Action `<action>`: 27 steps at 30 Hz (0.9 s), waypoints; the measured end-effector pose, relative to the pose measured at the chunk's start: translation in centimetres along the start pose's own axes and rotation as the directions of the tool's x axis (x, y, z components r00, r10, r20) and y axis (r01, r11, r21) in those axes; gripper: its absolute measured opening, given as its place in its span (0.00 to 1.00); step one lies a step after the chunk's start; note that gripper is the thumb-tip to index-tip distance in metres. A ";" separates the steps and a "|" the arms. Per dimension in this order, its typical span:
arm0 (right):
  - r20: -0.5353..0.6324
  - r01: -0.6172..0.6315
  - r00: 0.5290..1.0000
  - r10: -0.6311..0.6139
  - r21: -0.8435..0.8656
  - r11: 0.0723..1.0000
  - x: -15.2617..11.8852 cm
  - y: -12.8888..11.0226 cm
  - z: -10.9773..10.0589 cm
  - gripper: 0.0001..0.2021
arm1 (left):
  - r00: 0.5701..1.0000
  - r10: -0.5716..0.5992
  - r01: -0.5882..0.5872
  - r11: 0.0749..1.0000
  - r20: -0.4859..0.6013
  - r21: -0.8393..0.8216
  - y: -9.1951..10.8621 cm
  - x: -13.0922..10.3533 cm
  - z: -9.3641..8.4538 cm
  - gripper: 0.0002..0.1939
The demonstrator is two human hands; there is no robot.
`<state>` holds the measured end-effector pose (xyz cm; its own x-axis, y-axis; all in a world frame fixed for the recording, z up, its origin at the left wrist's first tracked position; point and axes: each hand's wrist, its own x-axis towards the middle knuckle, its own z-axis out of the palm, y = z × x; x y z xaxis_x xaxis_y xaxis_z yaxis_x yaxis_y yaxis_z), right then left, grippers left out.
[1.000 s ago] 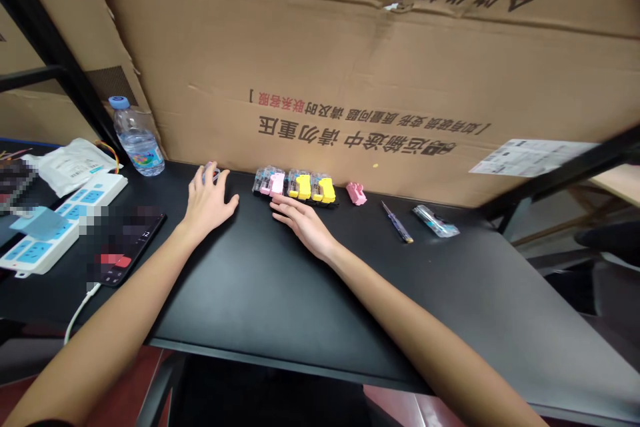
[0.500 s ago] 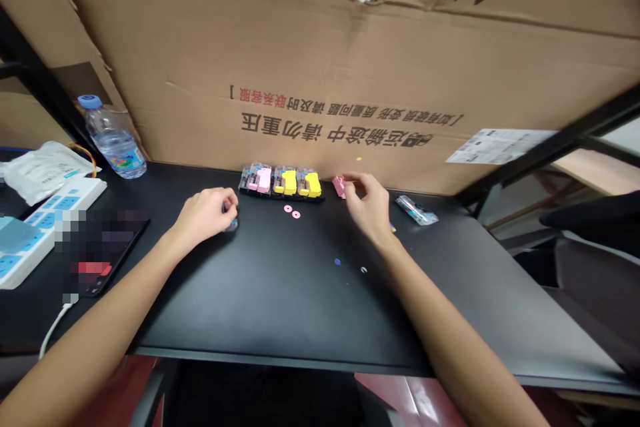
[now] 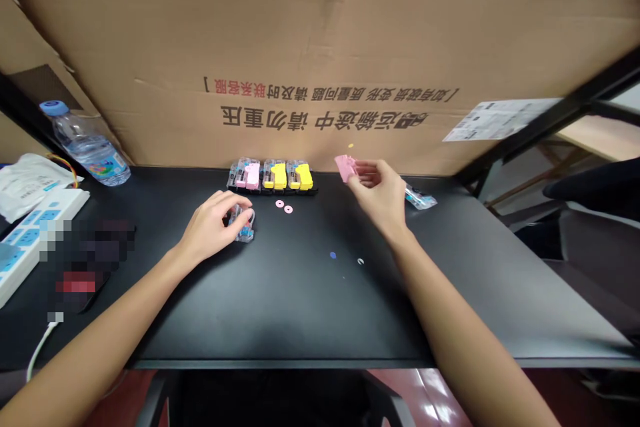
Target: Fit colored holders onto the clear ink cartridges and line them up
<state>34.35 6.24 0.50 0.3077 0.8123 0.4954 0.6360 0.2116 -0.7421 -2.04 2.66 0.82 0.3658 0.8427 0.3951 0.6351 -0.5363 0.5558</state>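
Note:
My left hand (image 3: 216, 225) curls its thumb and fingers round a small clear plastic block with blue and red bits (image 3: 245, 232), resting on the black table. My right hand (image 3: 381, 197) pinches a pink plastic part (image 3: 345, 167) just above the table, by the cardboard. Between the hands, along the back, stands a black strip (image 3: 314, 191) bearing a clear unit with a pink cover (image 3: 250, 175) and two more with yellow covers (image 3: 277, 175). Two pink rings (image 3: 284, 207) lie in front of that strip.
A cardboard sheet (image 3: 320, 40) walls the table's back. Behind my right hand lies a clear plastic packet (image 3: 420, 199). A blue disc (image 3: 333, 255) and a white ring (image 3: 361, 261) lie mid-table. Leftward are a bottle (image 3: 93, 147), a power strip (image 3: 40, 230) and a phone (image 3: 95, 267).
My right hand has lifted the pink part off the table. My left hand has shifted slightly right and nearer with its fingers loosened, so more of the clear block shows. The view has tilted down.

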 end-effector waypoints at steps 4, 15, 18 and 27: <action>0.372 -0.233 0.925 0.081 0.385 0.893 -3.6 -4.1 2.1 0.22 | 0.998 0.043 -0.044 0.999 -0.046 -0.024 1.9 -0.5 1.1 0.26; 0.615 -0.258 0.788 -0.021 0.361 0.896 -8.3 -7.8 4.3 0.17 | 0.988 0.092 -0.097 0.995 0.126 0.031 1.7 -1.0 1.7 0.31; 0.538 0.026 0.836 -0.108 0.158 0.987 -7.1 -6.1 4.1 0.14 | 0.976 0.094 -0.108 0.992 0.195 0.064 1.5 -0.9 1.7 0.31; 0.608 0.251 0.756 -0.242 0.072 0.965 -6.7 -3.9 4.7 0.14 | 0.978 0.046 -0.066 0.993 0.203 0.095 1.3 -1.0 2.1 0.35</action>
<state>26.46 2.58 -2.05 -0.3517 0.8933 0.2799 0.6401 0.4477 -0.6244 -0.13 1.20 -0.37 0.5253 0.8092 0.2631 0.6715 -0.5842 0.4560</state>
